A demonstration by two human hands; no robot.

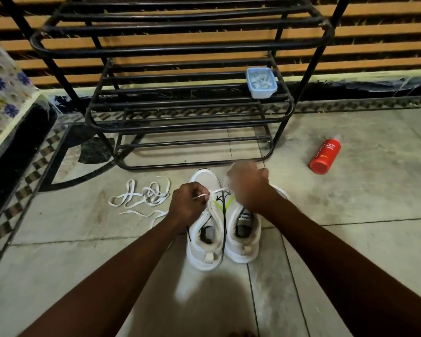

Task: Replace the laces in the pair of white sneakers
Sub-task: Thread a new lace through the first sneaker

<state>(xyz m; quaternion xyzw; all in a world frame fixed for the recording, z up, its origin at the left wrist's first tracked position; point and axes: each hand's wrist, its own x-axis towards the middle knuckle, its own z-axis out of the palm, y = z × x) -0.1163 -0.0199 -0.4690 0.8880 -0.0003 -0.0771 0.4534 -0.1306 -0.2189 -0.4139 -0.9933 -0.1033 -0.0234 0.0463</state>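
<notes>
Left sneaker (204, 249) and right sneaker (243, 246) sit side by side on the floor, toes toward the rack (180, 47). Left hand (187, 205) is right over the left sneaker's eyelets, pinching a white lace (202, 196). Right hand (248, 183) hovers over the right sneaker's toe, fingers curled but blurry, so I can't tell if it's holding anything. Loose laces (144, 195) lie just left of the shoes.

I see a black metal shoe rack (180, 51) far ahead, a small blue tub (261, 82) on its shelf at right, and a red bottle (325, 155) lying on the floor (350, 215) right.
</notes>
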